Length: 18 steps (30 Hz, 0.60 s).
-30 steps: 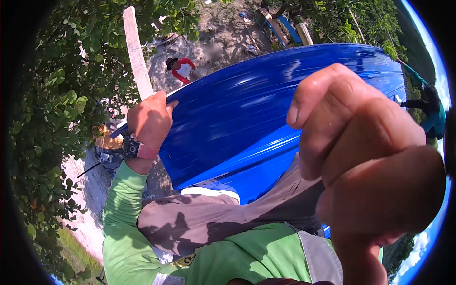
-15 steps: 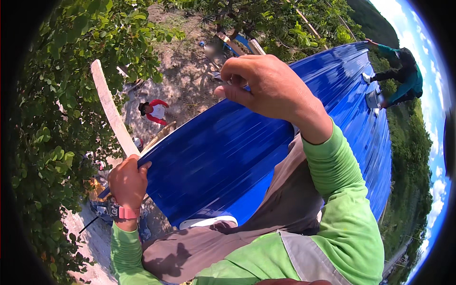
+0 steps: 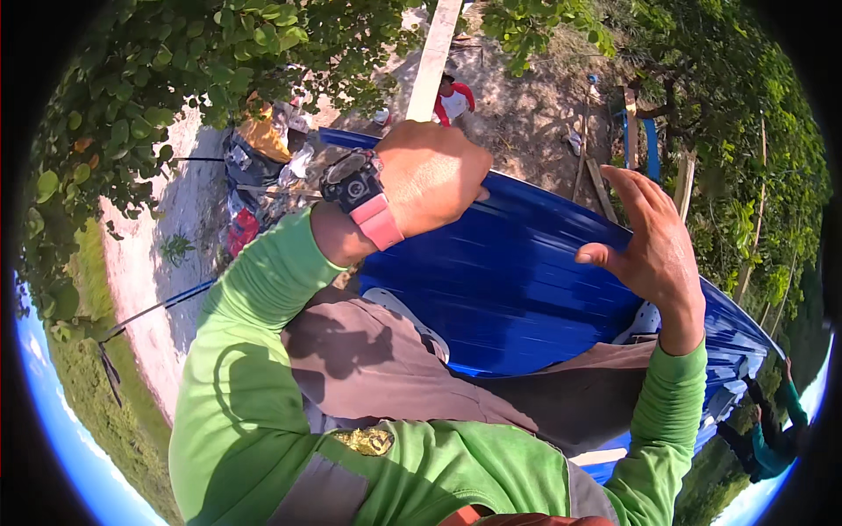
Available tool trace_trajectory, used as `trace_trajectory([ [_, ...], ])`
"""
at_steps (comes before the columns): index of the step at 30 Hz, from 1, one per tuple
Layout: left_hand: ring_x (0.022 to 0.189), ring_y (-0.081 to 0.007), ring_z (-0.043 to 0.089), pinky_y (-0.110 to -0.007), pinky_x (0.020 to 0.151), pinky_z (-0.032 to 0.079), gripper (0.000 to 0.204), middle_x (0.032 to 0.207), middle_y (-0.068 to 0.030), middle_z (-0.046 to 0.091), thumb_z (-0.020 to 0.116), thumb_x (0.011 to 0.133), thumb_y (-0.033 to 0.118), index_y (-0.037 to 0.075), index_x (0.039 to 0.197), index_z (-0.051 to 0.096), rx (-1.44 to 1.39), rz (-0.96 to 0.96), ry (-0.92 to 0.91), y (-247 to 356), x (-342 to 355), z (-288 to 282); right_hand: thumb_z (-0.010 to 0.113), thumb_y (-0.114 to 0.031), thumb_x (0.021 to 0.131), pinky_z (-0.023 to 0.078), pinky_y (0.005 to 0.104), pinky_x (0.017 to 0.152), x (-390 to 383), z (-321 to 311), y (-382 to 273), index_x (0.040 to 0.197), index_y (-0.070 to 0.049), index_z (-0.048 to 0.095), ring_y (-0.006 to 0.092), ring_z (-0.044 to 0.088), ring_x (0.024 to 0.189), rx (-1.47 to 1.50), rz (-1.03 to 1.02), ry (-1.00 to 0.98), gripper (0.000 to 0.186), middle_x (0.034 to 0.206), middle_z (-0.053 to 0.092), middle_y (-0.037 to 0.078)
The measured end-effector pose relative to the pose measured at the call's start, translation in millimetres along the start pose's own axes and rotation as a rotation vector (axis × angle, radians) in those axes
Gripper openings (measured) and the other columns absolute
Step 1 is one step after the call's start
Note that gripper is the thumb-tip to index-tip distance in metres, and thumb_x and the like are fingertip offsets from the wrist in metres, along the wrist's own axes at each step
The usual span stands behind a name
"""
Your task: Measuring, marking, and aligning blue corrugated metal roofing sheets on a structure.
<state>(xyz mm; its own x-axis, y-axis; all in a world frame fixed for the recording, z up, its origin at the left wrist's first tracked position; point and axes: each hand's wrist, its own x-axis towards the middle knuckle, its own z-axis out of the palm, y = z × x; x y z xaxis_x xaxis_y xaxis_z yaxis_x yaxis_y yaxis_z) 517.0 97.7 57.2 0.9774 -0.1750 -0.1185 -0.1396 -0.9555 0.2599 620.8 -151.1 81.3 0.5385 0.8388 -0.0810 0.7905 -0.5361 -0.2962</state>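
The blue ribbed sheet (image 3: 517,280) lies spread out beneath the person's white shoes (image 3: 408,320), running from just under the left hand (image 3: 430,180) away toward the right, so the laying-out of that sheet looks done. The pale board (image 3: 434,66) sticks up and out beyond the sheet's upper edge, and the left hand, with a watch (image 3: 355,184) on its wrist, is curled tight at the board's near end; its fingertips are hidden, but the grip seems to be on the wood. That part looks unfinished, since the board has not been let go. The right hand (image 3: 653,250) hangs over the sheet's edge with thumb and fingers apart and nothing between them. No tool or fastener shows in either hand, and whether the sheet is fixed down cannot be told from here. A co-worker in dark teal (image 3: 774,447) is at the sheet's far right, an arm reaching to its edge, while another person in a red-and-white top (image 3: 453,103) is on the ground below, near the board
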Motion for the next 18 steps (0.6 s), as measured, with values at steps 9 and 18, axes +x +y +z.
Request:
trace_trajectory([
  [9,0.113,-0.0277,0.048,-0.038,0.091,0.041,0.06,0.122,-0.0123,0.051,0.071,0.071,0.033,0.015,0.124,0.049,0.122,-0.311,0.527,-30.8,-118.7,-47.7,0.06,-0.021,0.082,0.048,0.0373,0.064,13.1,29.8,20.4,0.108,-0.004,0.06,0.0312,0.064,0.073,0.15,0.177,-0.331,0.031,0.083,0.066,0.018],
  [18,0.112,-0.0341,0.051,-0.039,0.094,0.04,0.068,0.12,-0.0223,0.052,0.06,0.081,0.049,0.0,0.125,0.046,0.023,-2.095,0.5,175.0,-539.2,63.7,0.06,-0.03,0.082,0.048,0.0432,0.075,19.9,38.4,62.8,0.112,0.0,0.059,0.0363,0.062,0.086,-0.234,0.15,-0.489,0.043,0.098,0.064,0.021],
])
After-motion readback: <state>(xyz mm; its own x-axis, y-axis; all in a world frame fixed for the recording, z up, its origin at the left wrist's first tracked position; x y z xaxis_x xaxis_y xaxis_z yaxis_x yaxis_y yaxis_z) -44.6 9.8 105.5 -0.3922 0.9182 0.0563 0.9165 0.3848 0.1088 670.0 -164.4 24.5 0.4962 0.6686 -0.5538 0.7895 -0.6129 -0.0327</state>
